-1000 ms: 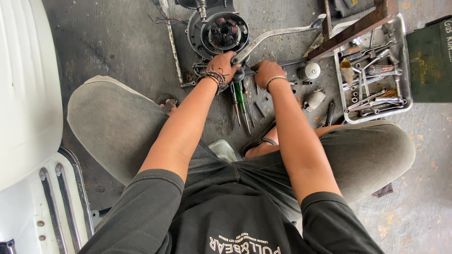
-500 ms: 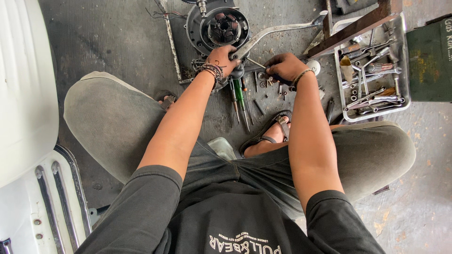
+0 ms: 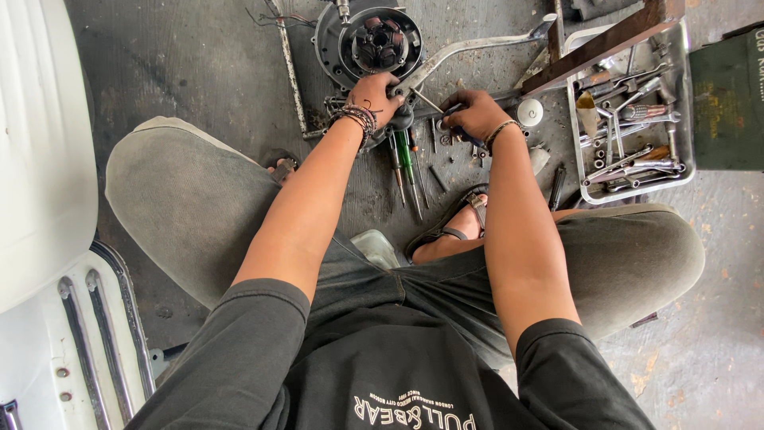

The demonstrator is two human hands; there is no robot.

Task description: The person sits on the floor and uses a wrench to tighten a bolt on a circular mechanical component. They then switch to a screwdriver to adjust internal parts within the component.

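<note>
I sit on the concrete floor with an engine case [image 3: 338, 48] and its round stator [image 3: 380, 40] in front of me. My left hand [image 3: 377, 97], wearing bead bracelets, grips the lower edge of the engine case by the base of a long silver lever [image 3: 469, 49]. My right hand [image 3: 476, 113] is closed on the dark handle of a thin screwdriver [image 3: 430, 101], whose shaft points up-left toward the left hand. Green-handled screwdrivers [image 3: 407, 163] lie on the floor just below my hands.
A metal tray [image 3: 680, 151] of wrenches and sockets stands at right under a rusty angle bar [image 3: 605, 44]. A dark green box [image 3: 728, 99] is at far right. A white scooter body panel [image 3: 40, 159] fills the left. A small round cap [image 3: 530, 112] lies by my right hand.
My right hand moved right to the loose parts, then came back toward the engine case holding a screwdriver. My left hand has stayed on the case.
</note>
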